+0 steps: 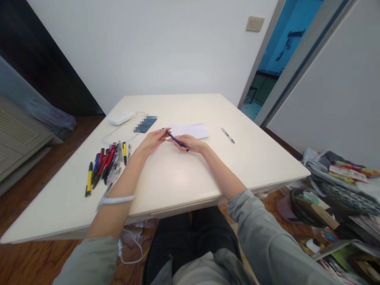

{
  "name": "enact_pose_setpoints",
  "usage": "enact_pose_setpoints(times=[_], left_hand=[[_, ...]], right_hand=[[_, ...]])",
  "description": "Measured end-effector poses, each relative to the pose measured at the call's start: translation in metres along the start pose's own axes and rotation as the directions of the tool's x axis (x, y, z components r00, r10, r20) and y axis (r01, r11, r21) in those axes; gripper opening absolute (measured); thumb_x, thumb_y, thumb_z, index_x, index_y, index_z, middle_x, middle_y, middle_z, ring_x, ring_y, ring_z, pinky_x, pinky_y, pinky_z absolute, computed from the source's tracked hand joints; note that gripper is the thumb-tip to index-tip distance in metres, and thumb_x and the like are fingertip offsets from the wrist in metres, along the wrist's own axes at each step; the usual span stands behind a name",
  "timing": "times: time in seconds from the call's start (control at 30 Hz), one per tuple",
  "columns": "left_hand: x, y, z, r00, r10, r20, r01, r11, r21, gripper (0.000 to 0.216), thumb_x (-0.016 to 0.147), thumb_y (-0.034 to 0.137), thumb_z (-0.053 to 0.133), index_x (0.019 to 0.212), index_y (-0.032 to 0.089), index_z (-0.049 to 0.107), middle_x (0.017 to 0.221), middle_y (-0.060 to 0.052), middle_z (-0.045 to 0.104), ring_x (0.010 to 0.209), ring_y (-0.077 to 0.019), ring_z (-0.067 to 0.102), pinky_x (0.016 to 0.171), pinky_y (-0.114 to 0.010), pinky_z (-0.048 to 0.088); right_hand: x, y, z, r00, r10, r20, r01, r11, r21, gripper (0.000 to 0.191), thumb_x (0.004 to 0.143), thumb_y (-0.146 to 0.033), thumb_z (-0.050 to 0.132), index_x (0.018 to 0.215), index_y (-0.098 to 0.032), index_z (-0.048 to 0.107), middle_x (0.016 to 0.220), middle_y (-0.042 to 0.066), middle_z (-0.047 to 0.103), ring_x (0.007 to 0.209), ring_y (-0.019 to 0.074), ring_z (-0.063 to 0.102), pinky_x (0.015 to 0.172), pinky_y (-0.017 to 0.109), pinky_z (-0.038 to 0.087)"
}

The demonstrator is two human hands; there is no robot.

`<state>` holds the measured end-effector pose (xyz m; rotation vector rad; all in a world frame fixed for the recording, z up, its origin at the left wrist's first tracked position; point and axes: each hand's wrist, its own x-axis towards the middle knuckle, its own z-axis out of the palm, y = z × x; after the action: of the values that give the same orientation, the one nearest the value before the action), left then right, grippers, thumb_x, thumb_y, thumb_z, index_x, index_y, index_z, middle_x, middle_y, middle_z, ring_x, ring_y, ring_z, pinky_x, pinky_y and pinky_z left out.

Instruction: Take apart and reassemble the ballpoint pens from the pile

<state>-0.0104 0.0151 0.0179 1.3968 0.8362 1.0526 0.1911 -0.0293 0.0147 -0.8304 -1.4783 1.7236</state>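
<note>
A blue pen with black ends (178, 141) is held between my two hands above the table, slanting from far left to near right. My right hand (191, 143) is closed around its near part. At the far end, the fingers of my left hand (153, 141) pinch the black tip. A sheet of white paper (192, 130) lies flat just beyond my hands. Off to the right, a clear pen with a dark grip (228, 135) rests alone on the table. Left of my left forearm lies a pile of red, blue, yellow and clear pens (105, 164).
The white table (252, 158) stands against a wall. A dark phone (145, 124) and a white power strip (121, 118) with a cable sit at the back left. Bins and cluttered items (314, 206) stand on the floor to the right.
</note>
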Motion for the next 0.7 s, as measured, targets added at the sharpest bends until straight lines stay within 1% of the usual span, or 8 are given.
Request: enact_pose_setpoints(times=[0.07,0.13,0.27,0.37,0.5,0.6,0.67,0.7], left_hand=[[-0.001,0.000,0.004,1.000,-0.007,0.009,0.007,1.000,0.010,0.045,0.080,0.051,0.079,0.109,0.017,0.077,0.122,-0.015,0.074,0.119,-0.0272,0.065,0.099,-0.040,0.048],[-0.001,0.000,0.007,1.000,-0.008,0.003,0.008,1.000,0.028,0.048,0.078,0.055,0.079,0.108,0.018,0.077,0.127,-0.016,0.072,0.124,-0.0289,0.063,0.101,-0.042,0.048],[0.002,-0.005,0.012,0.997,0.019,-0.076,-0.016,0.999,0.037,0.050,0.071,0.057,0.084,0.096,0.015,0.077,0.120,-0.017,0.075,0.128,-0.0321,0.061,0.103,-0.042,0.047],[0.005,-0.008,0.014,0.991,0.029,-0.129,-0.028,1.000,0.008,0.047,0.067,0.053,0.087,0.090,0.013,0.077,0.114,-0.017,0.076,0.128,-0.0325,0.061,0.105,-0.042,0.047],[0.007,-0.011,0.018,0.978,0.019,-0.209,-0.021,1.000,-0.010,0.039,0.072,0.046,0.085,0.086,0.012,0.075,0.110,-0.017,0.077,0.120,-0.0302,0.066,0.104,-0.041,0.051],[0.008,-0.012,0.020,0.961,0.018,-0.276,-0.019,1.000,-0.001,0.035,0.073,0.043,0.083,0.084,0.011,0.074,0.106,-0.016,0.077,0.114,-0.0280,0.070,0.101,-0.039,0.054],[0.009,-0.013,0.019,0.946,0.035,-0.323,-0.026,0.999,0.032,0.036,0.072,0.044,0.084,0.084,0.012,0.073,0.100,-0.015,0.078,0.108,-0.0272,0.071,0.096,-0.038,0.056],[0.009,-0.013,0.018,0.940,0.049,-0.338,-0.030,0.998,0.061,0.037,0.072,0.046,0.083,0.084,0.012,0.073,0.097,-0.014,0.078,0.103,-0.0265,0.073,0.092,-0.037,0.057]], right_hand=[[-0.001,0.000,-0.001,1.000,0.017,0.009,-0.018,1.000,0.022,0.023,0.097,-0.034,0.063,0.100,-0.012,0.069,0.059,-0.008,0.048,0.043,0.0045,0.035,0.041,0.019,0.025],[0.000,0.003,-0.003,1.000,0.026,-0.001,-0.025,0.999,0.029,0.022,0.095,-0.034,0.065,0.096,-0.012,0.069,0.060,-0.007,0.052,0.043,0.0044,0.036,0.041,0.019,0.026],[0.007,0.010,-0.006,0.998,0.002,-0.070,-0.001,1.000,0.010,0.022,0.091,-0.033,0.070,0.089,-0.011,0.069,0.065,-0.002,0.064,0.044,0.0043,0.041,0.042,0.019,0.029],[0.010,0.014,-0.006,0.990,-0.044,-0.132,0.038,0.998,-0.045,0.024,0.088,-0.034,0.072,0.085,-0.011,0.069,0.066,-0.001,0.066,0.044,0.0048,0.044,0.043,0.019,0.031],[0.013,0.016,-0.004,0.961,-0.151,-0.233,0.091,0.965,-0.247,0.029,0.087,-0.036,0.071,0.071,-0.013,0.067,0.056,-0.002,0.062,0.044,0.0062,0.045,0.046,0.020,0.033],[0.017,0.016,-0.003,0.906,-0.272,-0.323,0.096,0.877,-0.470,0.034,0.089,-0.031,0.067,0.060,-0.015,0.064,0.043,-0.005,0.051,0.042,0.0073,0.042,0.050,0.021,0.033],[0.019,0.016,-0.001,0.878,-0.324,-0.352,0.085,0.829,-0.552,0.034,0.089,-0.029,0.067,0.059,-0.015,0.063,0.040,-0.006,0.047,0.042,0.0075,0.042,0.051,0.021,0.034],[0.020,0.015,-0.001,0.875,-0.329,-0.354,0.084,0.824,-0.560,0.032,0.090,-0.029,0.066,0.061,-0.015,0.064,0.042,-0.006,0.048,0.042,0.0074,0.042,0.051,0.021,0.034]])
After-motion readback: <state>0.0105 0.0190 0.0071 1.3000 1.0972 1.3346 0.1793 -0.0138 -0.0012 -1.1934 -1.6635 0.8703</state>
